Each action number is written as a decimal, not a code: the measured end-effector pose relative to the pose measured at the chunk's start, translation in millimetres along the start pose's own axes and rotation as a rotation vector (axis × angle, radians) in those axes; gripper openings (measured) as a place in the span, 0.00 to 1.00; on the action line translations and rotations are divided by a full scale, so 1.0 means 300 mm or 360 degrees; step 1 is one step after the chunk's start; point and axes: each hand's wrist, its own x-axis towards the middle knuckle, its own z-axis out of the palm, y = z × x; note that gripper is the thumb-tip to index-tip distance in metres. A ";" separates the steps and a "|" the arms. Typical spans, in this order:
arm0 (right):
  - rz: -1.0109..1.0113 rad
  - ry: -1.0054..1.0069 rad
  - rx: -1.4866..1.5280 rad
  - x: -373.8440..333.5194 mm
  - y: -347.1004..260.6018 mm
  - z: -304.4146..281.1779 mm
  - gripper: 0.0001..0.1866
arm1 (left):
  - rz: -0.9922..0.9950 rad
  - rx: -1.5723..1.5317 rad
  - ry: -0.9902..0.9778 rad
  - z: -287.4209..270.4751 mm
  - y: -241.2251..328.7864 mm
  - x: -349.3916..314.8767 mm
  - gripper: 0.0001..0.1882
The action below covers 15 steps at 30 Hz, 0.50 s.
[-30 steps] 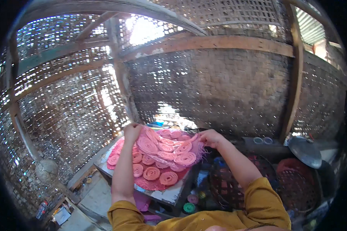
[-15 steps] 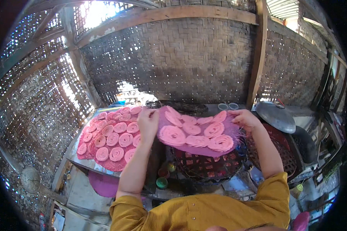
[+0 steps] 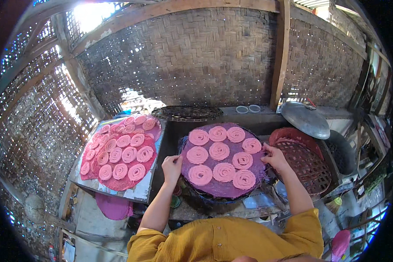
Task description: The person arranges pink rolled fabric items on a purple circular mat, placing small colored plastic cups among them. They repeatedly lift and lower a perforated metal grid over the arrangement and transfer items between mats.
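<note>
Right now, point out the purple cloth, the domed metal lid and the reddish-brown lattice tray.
Purple cloth [image 3: 235, 148], head view: bare patch between pink coils.
Domed metal lid [image 3: 304, 120], head view: middle of its dome.
Reddish-brown lattice tray [image 3: 302, 166], head view: middle of its lattice.

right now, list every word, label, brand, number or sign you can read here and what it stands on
None can be read.
Purple cloth and its pink coils: no lettering visible.
Metal lid: no lettering visible.
Bottle-like item, lower left: too small and blurred to read.
</note>
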 end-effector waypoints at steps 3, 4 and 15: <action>-0.0069 0.0080 -0.0181 -0.005 -0.006 0.007 0.37 | -0.0013 0.0029 -0.0017 -0.005 -0.001 -0.004 0.09; -0.0092 0.0103 -0.0302 -0.004 -0.007 0.006 0.38 | -0.0010 0.0025 -0.0015 -0.007 0.004 -0.005 0.09; -0.0506 0.0417 -0.1070 -0.048 -0.114 -0.016 0.32 | -0.0051 -0.0122 0.0072 -0.092 0.017 -0.064 0.15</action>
